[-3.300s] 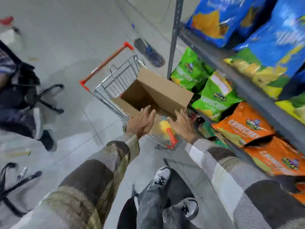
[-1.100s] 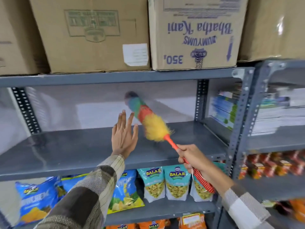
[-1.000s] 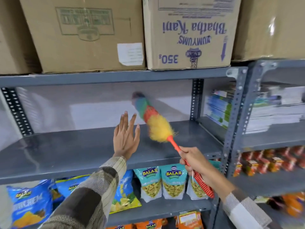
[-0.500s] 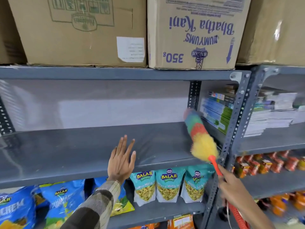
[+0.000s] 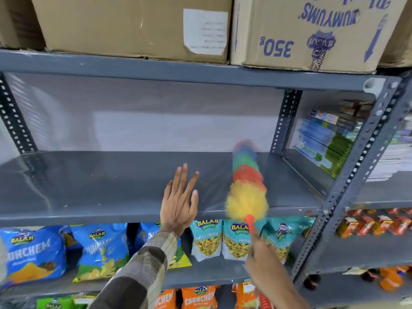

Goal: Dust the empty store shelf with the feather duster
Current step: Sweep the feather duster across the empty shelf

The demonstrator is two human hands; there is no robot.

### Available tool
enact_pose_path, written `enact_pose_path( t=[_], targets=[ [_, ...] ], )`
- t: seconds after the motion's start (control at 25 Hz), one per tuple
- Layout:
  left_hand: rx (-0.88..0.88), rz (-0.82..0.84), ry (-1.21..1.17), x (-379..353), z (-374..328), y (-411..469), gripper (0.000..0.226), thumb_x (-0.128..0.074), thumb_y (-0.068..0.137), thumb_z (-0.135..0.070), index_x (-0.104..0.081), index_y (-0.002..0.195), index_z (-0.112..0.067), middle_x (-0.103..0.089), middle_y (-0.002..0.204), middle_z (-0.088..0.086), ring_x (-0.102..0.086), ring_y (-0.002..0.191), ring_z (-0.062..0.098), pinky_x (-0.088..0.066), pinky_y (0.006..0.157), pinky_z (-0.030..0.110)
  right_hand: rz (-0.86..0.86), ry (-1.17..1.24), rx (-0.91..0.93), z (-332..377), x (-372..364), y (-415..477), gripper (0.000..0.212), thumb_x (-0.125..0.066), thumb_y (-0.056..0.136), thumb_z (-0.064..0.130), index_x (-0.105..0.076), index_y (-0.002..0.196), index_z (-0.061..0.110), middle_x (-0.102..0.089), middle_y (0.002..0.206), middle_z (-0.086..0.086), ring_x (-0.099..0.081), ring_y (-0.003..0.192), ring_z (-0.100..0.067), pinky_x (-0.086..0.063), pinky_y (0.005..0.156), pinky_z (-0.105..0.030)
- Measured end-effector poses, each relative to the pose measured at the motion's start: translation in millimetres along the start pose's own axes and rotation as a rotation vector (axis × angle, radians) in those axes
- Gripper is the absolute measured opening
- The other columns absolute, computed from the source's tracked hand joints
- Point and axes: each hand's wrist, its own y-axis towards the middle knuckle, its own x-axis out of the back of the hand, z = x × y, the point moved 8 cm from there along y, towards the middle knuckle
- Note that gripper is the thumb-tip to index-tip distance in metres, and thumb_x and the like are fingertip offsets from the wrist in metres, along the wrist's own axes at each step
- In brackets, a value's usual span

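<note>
The feather duster (image 5: 246, 186) is basically a rainbow: yellow fluff nearest the orange-red handle, then red, green and blue toward the tip. The shelf (image 5: 100, 186) across the middle of the frame is plain dark grey, same as the perforated uprights. Along the top sit tan cardboard boxes (image 5: 138, 23), the right one printed in purple. Lower left has blue snack bags (image 5: 31, 255) with yellow logos, teal ones (image 5: 207, 239) at lower centre, orange ones (image 5: 198, 297) along the bottom. The sleeve (image 5: 142, 264) is a brown-and-beige check.

Glossy grey metal shelf (image 5: 111, 188); fluffy duster (image 5: 246, 186).
</note>
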Motion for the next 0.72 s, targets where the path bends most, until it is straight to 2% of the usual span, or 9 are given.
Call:
enact_pose_path(
  t=[0.12,0.24,0.36,0.4,0.48,0.56,0.68,0.72],
  targets=[
    [0.051,-0.011,-0.088,6,3,-1,0.058,-0.018,0.103,-0.034,-0.024,0.161,-0.032,-0.002,0.174,-0.003,-0.002,0.161,0.014,-0.021,0.123,0.039,0.079,0.018,0.085,46,-45,-1,0.084,-0.040,0.094,0.004,0.008,0.156,0.032,-0.046,0.071,-0.001,-0.045,0.057,-0.012,-0.035,0.047,-0.027],
    [0.136,-0.043,-0.116,15,24,-5,0.057,-0.020,0.103,-0.034,-0.026,0.160,-0.032,-0.006,0.173,-0.003,-0.007,0.160,0.015,-0.024,0.122,0.039,0.135,0.014,0.141,86,-77,-1,0.069,-0.034,0.098,0.008,-0.005,0.158,0.022,-0.056,0.087,-0.010,-0.057,0.072,-0.024,-0.037,0.060,-0.032],
    [0.171,-0.069,-0.092,30,49,-10,0.060,-0.018,0.103,-0.035,-0.002,0.161,-0.042,-0.005,0.172,-0.005,-0.008,0.160,0.016,-0.026,0.120,0.039,0.200,0.022,0.237,114,-86,-1,0.062,-0.035,0.100,0.009,-0.017,0.157,0.021,-0.051,0.073,-0.003,-0.046,0.051,-0.009,-0.033,0.046,-0.024],
    [0.196,-0.065,-0.115,33,55,-10,0.060,-0.017,0.103,-0.036,-0.001,0.160,-0.042,-0.002,0.172,-0.008,-0.004,0.160,0.014,-0.023,0.120,0.039,0.196,0.044,0.260,115,-79,1,0.058,-0.036,0.101,0.010,-0.024,0.156,0.024,-0.050,0.066,0.000,-0.043,0.045,-0.005,-0.032,0.041,-0.021],
    [0.221,-0.048,-0.148,39,62,-11,0.060,-0.014,0.102,-0.038,-0.010,0.161,-0.041,0.002,0.172,-0.011,0.003,0.160,0.010,-0.020,0.121,0.038,0.132,0.092,0.299,105,-49,5,0.057,-0.036,0.102,0.014,-0.032,0.150,0.044,-0.043,0.056,0.004,-0.037,0.039,-0.005,-0.032,0.040,-0.020],
    [0.192,-0.056,-0.095,52,75,-13,0.058,-0.016,0.102,-0.037,-0.023,0.161,-0.036,0.000,0.173,-0.009,0.002,0.160,0.010,-0.021,0.120,0.035,0.045,0.124,0.298,83,-13,0,0.058,-0.038,0.103,0.018,-0.029,0.143,0.060,-0.040,0.053,0.004,-0.036,0.036,-0.005,-0.034,0.042,-0.025],
    [0.147,-0.074,0.052,75,120,-18,0.057,-0.019,0.104,-0.033,-0.029,0.160,-0.030,-0.005,0.174,-0.004,-0.003,0.161,0.013,-0.023,0.118,0.035,-0.092,0.227,0.166,30,30,-13,0.052,-0.042,0.102,0.018,-0.037,0.146,0.044,-0.043,0.046,0.002,-0.040,0.032,-0.008,-0.039,0.039,-0.029],
    [0.153,-0.073,0.089,82,137,-22,0.057,-0.019,0.104,-0.032,-0.029,0.160,-0.029,-0.006,0.174,-0.002,-0.004,0.161,0.014,-0.024,0.119,0.037,-0.127,0.236,0.112,16,37,-17,0.052,-0.042,0.102,0.017,-0.038,0.146,0.045,-0.044,0.043,0.000,-0.043,0.031,-0.012,-0.042,0.038,-0.029]
  ],
)
